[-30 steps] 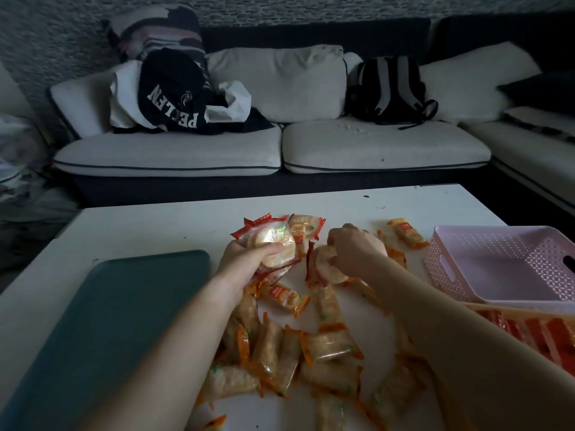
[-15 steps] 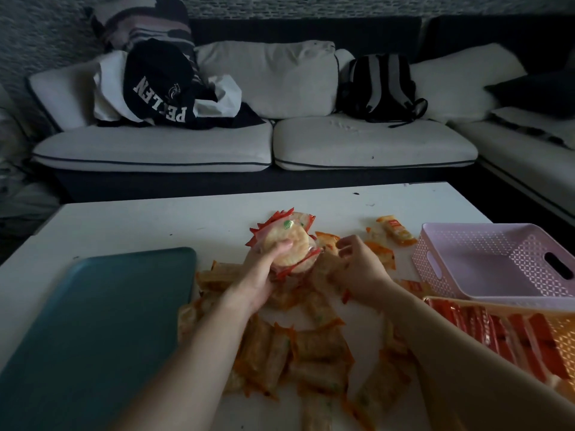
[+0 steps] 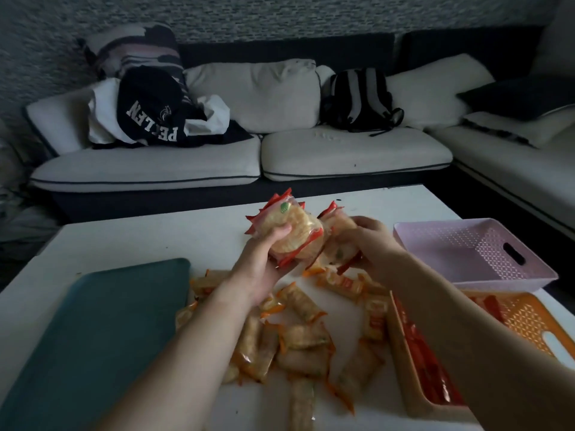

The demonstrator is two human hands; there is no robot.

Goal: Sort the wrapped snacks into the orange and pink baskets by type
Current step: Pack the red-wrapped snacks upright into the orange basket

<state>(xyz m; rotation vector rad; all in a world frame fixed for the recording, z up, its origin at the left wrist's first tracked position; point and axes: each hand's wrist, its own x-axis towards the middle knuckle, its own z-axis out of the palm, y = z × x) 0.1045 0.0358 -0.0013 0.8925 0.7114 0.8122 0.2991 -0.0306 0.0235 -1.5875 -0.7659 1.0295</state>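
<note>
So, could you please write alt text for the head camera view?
Over a white table, the left hand holds a stack of round red-wrapped snacks while the right hand brings another. Long orange-wrapped snacks lie below; pink basket and orange basket sit right.

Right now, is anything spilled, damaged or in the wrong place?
Nothing stands out. The pink basket looks empty, the orange basket holds red-wrapped packs, and loose roll snacks lie unsorted on the table, none visibly torn.
</note>
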